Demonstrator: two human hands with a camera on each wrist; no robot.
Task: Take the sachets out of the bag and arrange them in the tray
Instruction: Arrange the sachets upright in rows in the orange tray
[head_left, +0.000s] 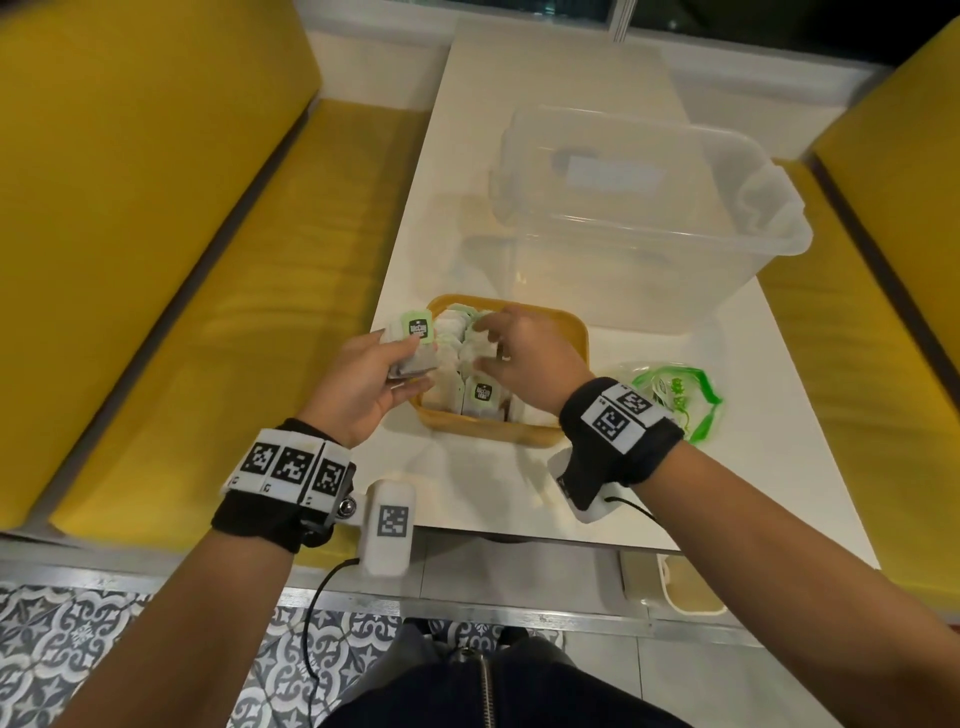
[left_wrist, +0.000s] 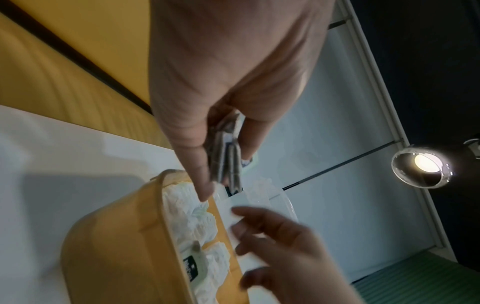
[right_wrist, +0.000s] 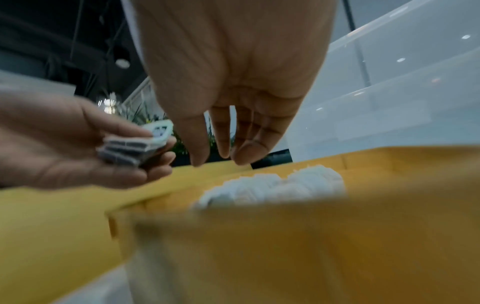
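A yellow tray (head_left: 571, 332) sits on the white table (head_left: 779, 493) and holds several white sachets (head_left: 452, 332) with green tags. My left hand (head_left: 410, 358) hovers at the tray's left rim and grips a small stack of sachets (head_left: 413, 345), seen edge-on in the left wrist view (left_wrist: 226, 160). My right hand (head_left: 488, 338) hangs over the middle of the tray with relaxed fingers (right_wrist: 197, 156) and holds nothing. The clear bag (head_left: 670, 395) with green print lies flat to the right of the tray.
A large clear plastic bin (head_left: 649, 218) stands right behind the tray. Yellow bench seats (head_left: 208, 312) flank the table on both sides. A white bin (head_left: 691, 582) sits on the floor below the table's near edge.
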